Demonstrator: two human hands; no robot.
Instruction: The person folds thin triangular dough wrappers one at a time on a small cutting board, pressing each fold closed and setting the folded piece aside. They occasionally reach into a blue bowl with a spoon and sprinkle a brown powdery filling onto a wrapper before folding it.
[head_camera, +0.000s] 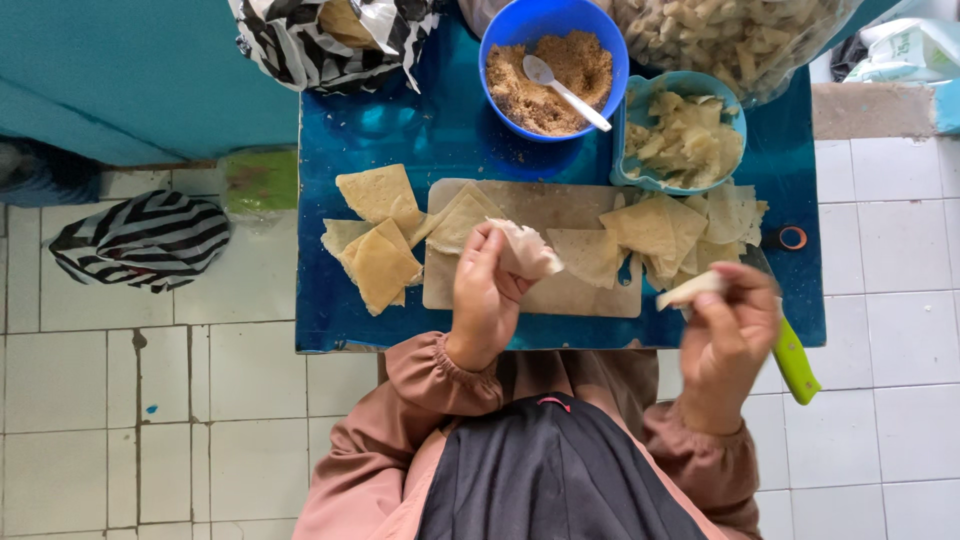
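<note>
Wrapper (528, 250): thin, pale, crumpled, pinched in left hand (487, 295); right hand (730, 335) grips pale strip (690, 289), possibly banana.

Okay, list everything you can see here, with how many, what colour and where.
low table: one, blue top, centre
cutting board: one, pale wood, mid table
dark blue bowl: one, holds brown crumbly filling, back of table
spoon: one, white, in that bowl
light blue bowl: one, holds pale chopped pieces, back right
pastry wrappers: several, tan, in piles left and right of board
knife: one, green handle, right table edge
striped bags: two, black and white, floor left and table back
clear bag: one, pale pieces inside, back right
left hand: holds a folded wrapper
right hand: holds a pale strip
</note>
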